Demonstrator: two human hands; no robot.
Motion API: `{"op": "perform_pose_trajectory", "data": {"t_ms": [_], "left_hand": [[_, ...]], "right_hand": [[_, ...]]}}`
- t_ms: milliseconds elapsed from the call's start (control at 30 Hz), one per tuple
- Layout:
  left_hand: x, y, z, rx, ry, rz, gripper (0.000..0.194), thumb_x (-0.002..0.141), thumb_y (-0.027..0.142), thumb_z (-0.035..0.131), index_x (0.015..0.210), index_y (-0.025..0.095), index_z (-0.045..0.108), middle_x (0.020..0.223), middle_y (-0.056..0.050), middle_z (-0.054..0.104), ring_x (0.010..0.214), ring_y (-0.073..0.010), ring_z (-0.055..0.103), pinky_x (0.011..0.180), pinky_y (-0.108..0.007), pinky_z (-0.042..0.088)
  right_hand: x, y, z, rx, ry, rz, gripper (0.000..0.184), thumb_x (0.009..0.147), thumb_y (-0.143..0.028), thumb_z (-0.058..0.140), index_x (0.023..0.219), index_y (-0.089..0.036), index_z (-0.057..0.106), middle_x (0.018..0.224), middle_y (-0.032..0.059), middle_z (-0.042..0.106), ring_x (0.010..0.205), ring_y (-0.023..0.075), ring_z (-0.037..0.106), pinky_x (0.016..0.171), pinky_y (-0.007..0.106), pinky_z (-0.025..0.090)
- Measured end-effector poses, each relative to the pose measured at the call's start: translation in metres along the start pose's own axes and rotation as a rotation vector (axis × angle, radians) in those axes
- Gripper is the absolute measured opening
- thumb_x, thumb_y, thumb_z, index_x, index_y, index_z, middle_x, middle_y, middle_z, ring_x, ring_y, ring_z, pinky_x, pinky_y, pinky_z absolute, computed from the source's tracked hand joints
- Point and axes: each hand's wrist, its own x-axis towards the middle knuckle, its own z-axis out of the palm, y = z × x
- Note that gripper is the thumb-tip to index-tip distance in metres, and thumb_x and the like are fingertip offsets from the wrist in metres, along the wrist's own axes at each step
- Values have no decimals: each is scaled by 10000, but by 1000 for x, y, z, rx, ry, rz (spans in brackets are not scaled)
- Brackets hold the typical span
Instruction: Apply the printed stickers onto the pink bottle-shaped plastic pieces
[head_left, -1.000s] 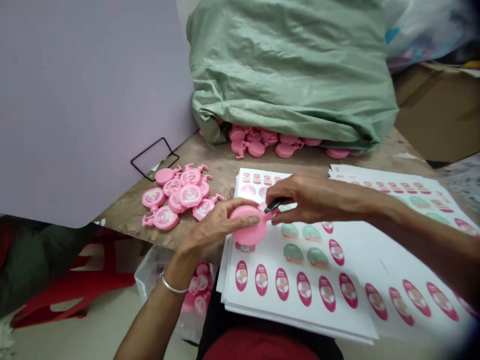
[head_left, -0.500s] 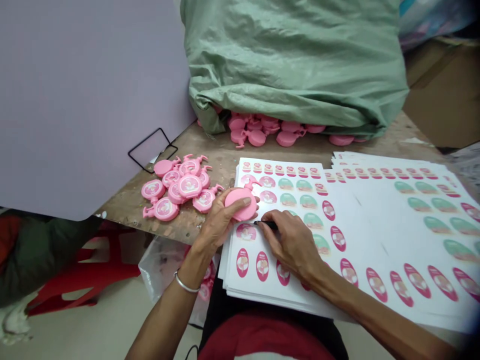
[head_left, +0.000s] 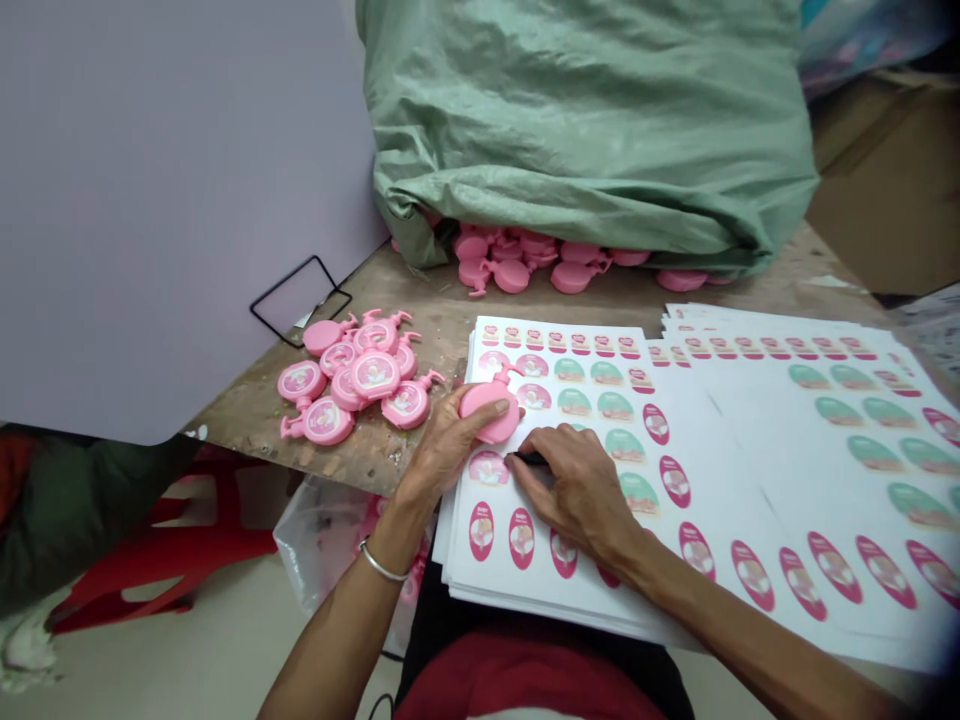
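My left hand (head_left: 441, 445) is closed round a small pink pump-bottle piece (head_left: 489, 412), its thumb across the plain, unlabelled face and the pump spout pointing away from me. My right hand (head_left: 581, 495) pinches a slim black tool (head_left: 534, 458), mostly covered by the fingers; its exact kind I cannot make out. The tool's tip sits at the right edge of a pink sticker (head_left: 487, 468) on the white sticker sheet (head_left: 540, 595). Beneath the bottle piece and the right hand lies this sheet, on top of a stack, printed with pink and green stickers.
Left of the sheets, several labelled pink bottle pieces (head_left: 375, 375) lie heaped on the worn wooden table (head_left: 360, 460). A green sack (head_left: 592, 120) at the back spills plain ones. More sticker sheets (head_left: 750, 440) are to the right. A plastic bag (head_left: 307, 545) hangs below the table edge.
My left hand has shifted slightly right with the bottle piece. The black tool's tip has moved slightly down, to the edge of the pink sticker.
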Motion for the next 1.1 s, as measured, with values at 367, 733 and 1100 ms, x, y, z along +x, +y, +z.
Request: {"op": "perform_pose_trajectory", "data": {"t_ms": [367,733,1100], "left_hand": [[-3,7,-1,-102,18,-55,464,717,307,791,1099,145,582,965,-92,709,789,-197,707,648,-267,569],[-24,16,17,-154,99,-23,433,903,502,539,1090,134,671,1067,-122,709,977,-250,666,777,-384,612],[-26,17,25,-178,89,-11,377,941,423,505,1117,132,669,1149,-132,689,1025,-262,657,804,-402,608]], "right_hand": [[6,-14,-39,460,157,186,136,825,-334,649,773,-212,621,727,13,655,628,148,566,576,287,443],[43,-1,-50,518,116,209,203,853,-384,636,920,-233,756,851,30,743,717,176,633,669,329,503],[41,2,-42,434,182,79,127,859,-290,649,928,-229,735,868,25,743,782,182,642,744,352,498]]}}
